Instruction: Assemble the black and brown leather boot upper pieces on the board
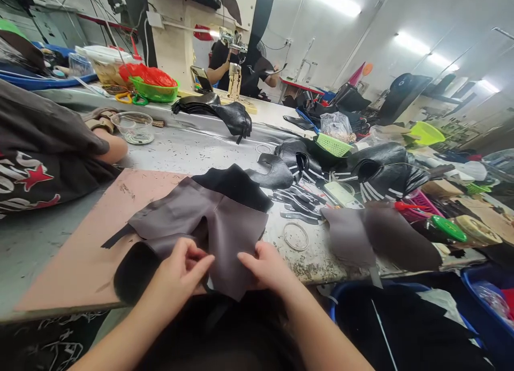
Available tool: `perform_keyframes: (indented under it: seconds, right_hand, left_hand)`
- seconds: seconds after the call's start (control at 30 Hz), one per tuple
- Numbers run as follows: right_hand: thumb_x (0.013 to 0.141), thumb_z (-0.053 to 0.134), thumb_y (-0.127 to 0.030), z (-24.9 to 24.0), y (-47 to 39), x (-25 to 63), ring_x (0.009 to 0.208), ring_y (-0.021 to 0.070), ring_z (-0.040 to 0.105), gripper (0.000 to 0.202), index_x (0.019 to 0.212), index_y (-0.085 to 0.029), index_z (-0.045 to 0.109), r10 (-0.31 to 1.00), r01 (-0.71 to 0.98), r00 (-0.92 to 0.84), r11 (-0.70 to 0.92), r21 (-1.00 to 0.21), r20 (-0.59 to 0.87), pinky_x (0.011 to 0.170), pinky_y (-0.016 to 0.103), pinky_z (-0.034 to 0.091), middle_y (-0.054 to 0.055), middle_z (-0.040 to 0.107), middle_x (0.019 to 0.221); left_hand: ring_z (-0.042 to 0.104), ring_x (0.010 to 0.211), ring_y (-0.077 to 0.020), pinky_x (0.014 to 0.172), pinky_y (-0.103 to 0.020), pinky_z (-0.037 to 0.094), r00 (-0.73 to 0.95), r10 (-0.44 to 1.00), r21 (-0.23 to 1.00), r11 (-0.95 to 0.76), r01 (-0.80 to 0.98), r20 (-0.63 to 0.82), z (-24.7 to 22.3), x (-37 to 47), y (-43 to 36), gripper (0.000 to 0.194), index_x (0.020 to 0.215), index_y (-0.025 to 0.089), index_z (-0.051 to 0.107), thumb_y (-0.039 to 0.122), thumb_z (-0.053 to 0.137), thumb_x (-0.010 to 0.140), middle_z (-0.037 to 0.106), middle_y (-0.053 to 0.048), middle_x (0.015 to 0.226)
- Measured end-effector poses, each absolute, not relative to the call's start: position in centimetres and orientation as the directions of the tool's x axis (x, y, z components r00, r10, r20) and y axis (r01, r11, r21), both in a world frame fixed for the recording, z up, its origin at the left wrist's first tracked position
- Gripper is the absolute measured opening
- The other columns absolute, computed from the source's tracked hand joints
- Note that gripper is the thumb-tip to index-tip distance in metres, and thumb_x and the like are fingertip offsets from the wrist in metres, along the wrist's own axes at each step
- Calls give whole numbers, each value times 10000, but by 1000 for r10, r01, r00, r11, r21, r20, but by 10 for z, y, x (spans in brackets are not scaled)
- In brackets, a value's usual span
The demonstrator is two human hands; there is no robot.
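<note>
A dark brown leather piece [236, 232], sewn from panels with a seam running down it, lies in front of me. Part of it rests on a pink board [92, 237], and its near end hangs at the bench edge. My left hand [187, 266] is closed in a pinch on the inner edge of one panel. On the panel's right edge, my right hand [267, 266] grips with the thumb on top and the fingers hidden beneath. Black backing [235, 183] shows at the far side, and a curled black flap [134, 272] lies left of my left hand.
Stacked black leather pieces [217, 111] lie toward the back. On the right are a white ring [296, 236], striped strips [299, 199], brown panels [349, 234] and a green-lidded jar [447, 229]. A clear tub [134, 127] stands left. Another person's arm [114, 149] rests nearby.
</note>
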State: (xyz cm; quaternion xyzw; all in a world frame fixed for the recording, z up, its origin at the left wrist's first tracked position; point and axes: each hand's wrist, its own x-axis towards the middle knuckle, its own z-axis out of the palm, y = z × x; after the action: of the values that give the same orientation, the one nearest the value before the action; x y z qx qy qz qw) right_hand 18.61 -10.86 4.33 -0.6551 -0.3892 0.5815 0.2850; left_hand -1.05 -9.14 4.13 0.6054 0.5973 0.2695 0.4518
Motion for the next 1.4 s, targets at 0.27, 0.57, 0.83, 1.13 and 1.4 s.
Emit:
perform_keyframes:
  seconds: [0.27, 0.57, 0.83, 1.13, 1.4]
  right_hand:
    - [682, 733, -275, 47, -106, 194, 732, 158, 559, 191, 612, -161, 597, 959, 708, 29, -220, -671, -283, 607, 255, 414, 34, 588, 824]
    - [677, 737, -267, 49, -107, 194, 768, 168, 578, 179, 613, -164, 606, 958, 688, 33, -229, -689, -285, 614, 255, 422, 42, 590, 881]
    - [689, 736, -313, 50, -106, 190, 766, 164, 559, 249, 587, -173, 557, 962, 738, 49, -216, -639, -268, 621, 256, 410, 36, 570, 868]
    - [693, 733, -311, 49, -105, 190, 810, 174, 571, 243, 592, -172, 561, 965, 760, 45, -201, -618, -259, 657, 265, 430, 44, 590, 919]
    - [718, 673, -224, 54, -105, 192, 952, 223, 582, 366, 1066, -191, 564, 976, 803, -69, -68, -592, -206, 775, 313, 449, 76, 600, 1072]
  left_hand:
    - [570, 558, -152, 543, -241, 418, 323, 945, 663, -208, 719, -53, 36, -9, -89, 176, 738, 235, 437, 403, 402, 778, 566, 30, 640]
    - [537, 527, -148, 520, -248, 375, 400, 914, 550, -298, 780, -72, 42, -6, -89, 210, 679, 224, 433, 372, 326, 783, 548, 22, 606]
    - [539, 496, -147, 503, -245, 384, 356, 935, 566, -287, 773, -13, 42, -7, -87, 213, 641, 225, 440, 383, 352, 753, 549, 25, 567]
    - [531, 493, -124, 494, -223, 394, 415, 910, 507, -366, 781, 18, 35, -10, -87, 243, 660, 209, 468, 355, 339, 807, 549, 26, 585]
    - [608, 908, -217, 738, -331, 455, 754, 573, -68, -780, 622, 321, 24, -1, -102, 512, 1164, 256, 596, 27, 313, 805, 664, -70, 1020]
